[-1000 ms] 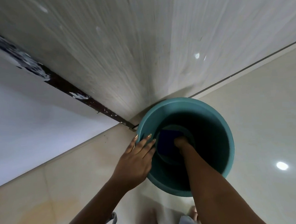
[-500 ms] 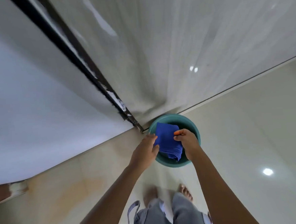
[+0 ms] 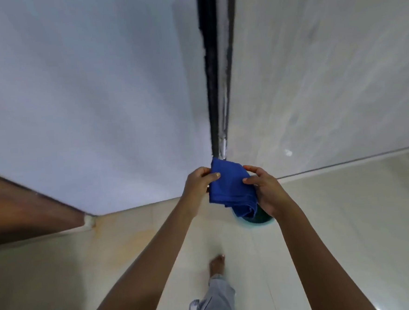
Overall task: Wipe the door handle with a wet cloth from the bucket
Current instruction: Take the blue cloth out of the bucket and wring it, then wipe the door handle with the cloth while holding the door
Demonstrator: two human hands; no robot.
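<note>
Both arms extended; left hand point(image 3: 197, 184), right hand point(image 3: 267, 189) fingers pinched closed.

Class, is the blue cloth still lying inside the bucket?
No: both hands, left and right, hold the cloth up above the bucket.

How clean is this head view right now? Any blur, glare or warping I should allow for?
Head view: wide-angle bend splays the walls and the dark door frame; wall textures smear with motion blur; small glare spot on the right wall; blue cloth and both hands, left hand, right hand, fairly sharp; bucket mostly hidden.
</note>
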